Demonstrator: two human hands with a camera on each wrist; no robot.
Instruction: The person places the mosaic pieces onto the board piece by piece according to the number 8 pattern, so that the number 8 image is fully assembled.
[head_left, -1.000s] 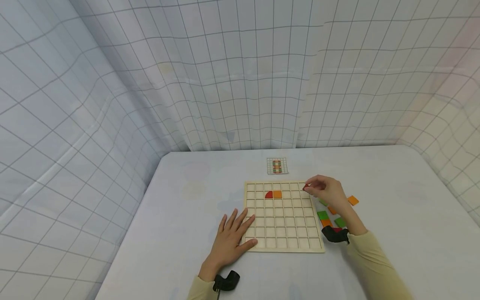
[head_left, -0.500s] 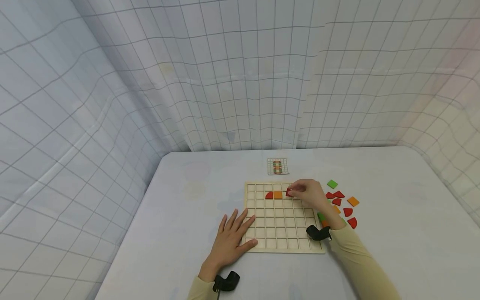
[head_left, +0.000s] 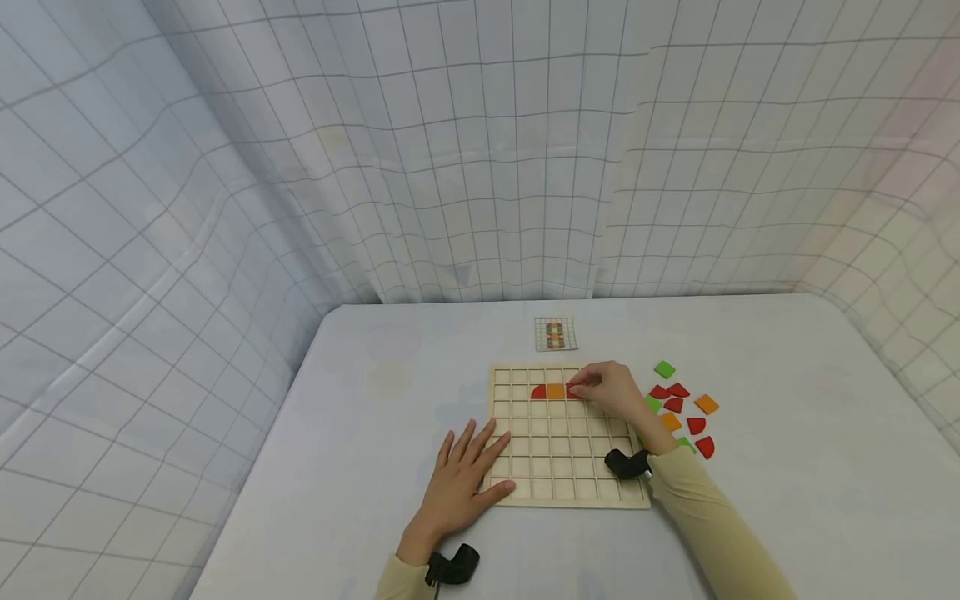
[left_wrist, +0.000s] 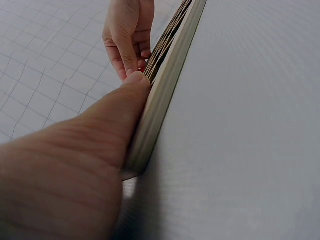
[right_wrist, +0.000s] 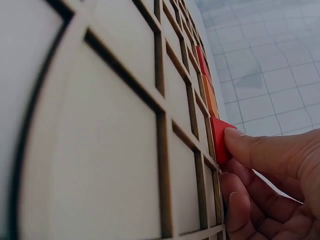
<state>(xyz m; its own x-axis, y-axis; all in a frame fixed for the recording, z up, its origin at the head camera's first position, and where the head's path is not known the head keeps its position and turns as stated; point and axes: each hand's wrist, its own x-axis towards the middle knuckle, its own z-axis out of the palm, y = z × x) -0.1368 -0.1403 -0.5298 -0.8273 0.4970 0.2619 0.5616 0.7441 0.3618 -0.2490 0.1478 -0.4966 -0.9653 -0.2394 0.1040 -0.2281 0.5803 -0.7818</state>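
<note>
A pale wooden grid board (head_left: 551, 450) lies on the white table. My left hand (head_left: 457, 483) rests with spread, straight fingers over its left edge; the left wrist view shows the thumb (left_wrist: 125, 107) along the board's rim. With thumb and fingertips my right hand (head_left: 611, 390) pinches a red quarter-circle tile (right_wrist: 220, 137) at a cell in the second row from the back. Beside that tile sits an orange square tile (head_left: 555, 391), and left of it another red quarter-circle tile (head_left: 539, 391). Fingers partly cover the pinched tile in the head view.
Loose tiles lie right of the board: several red pieces (head_left: 696, 425), orange squares (head_left: 707, 404) and green squares (head_left: 664, 368), some partly behind my right forearm. A small printed pattern card (head_left: 555, 334) lies behind the board. White grid-lined curtains surround the table.
My right hand has moved left from the board's far right corner with the red tile, down to the cell beside the orange tile. The left hand has stayed still.
</note>
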